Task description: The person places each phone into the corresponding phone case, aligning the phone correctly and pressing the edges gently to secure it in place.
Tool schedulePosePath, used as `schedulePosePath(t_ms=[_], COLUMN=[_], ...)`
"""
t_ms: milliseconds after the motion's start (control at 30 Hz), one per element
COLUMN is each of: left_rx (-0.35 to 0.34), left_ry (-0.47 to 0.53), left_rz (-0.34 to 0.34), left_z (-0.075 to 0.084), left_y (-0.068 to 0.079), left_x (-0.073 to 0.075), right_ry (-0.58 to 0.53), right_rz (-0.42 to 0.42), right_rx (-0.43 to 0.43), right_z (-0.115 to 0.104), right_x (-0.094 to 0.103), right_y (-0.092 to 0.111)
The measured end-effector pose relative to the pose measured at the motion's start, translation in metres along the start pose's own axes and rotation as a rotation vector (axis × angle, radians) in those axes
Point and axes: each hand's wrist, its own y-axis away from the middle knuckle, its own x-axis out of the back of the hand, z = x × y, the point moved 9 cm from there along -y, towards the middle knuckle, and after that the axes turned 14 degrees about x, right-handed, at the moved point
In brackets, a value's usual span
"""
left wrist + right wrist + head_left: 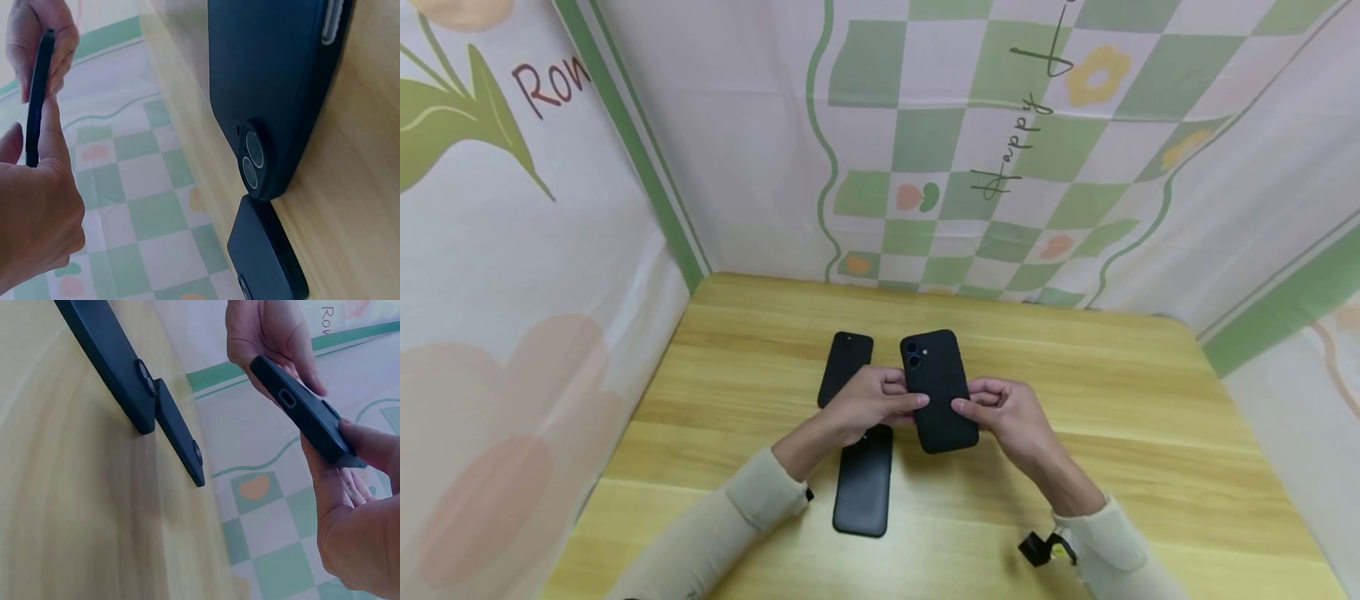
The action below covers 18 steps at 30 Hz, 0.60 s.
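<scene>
Both hands hold up a black phone (943, 425), its back with two round lenses facing the head camera. The left hand (868, 404) pinches its left long edge, with the thumb across the back. On the opposite edge the right hand (1011, 417) grips lower down, thumb also on the back. The right wrist view shows the phone's end (286, 399) with an oval port opening. Two more black phones lie on the table: one (845, 362) beyond the left hand and partly hidden by it, the other (862, 492) closer to the person.
The wooden table (1150, 400) has a back edge against a hanging cloth (925, 142) with green checks. Another printed cloth (512, 292) hangs along the left side. Below the right wrist a small black strap piece (1037, 550) hangs from the sleeve.
</scene>
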Motion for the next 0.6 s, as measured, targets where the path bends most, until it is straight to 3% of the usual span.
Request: schedulePosePath(t_ms=[233,600], left_rx=[0.027,0.071], left_ry=[-0.032,-0.088], left_rz=[0.061,0.032], left_z=[-0.002,-0.007], left_y=[-0.005,-0.025], left_x=[-0.002,-0.011], right_ry=[-0.070,0.016], right_rz=[0.024,0.006], right_rx=[-0.035,-0.085], right_z=[0.010,0.026], right_x=[0.001,0.018], right_y=[0.003,0.005])
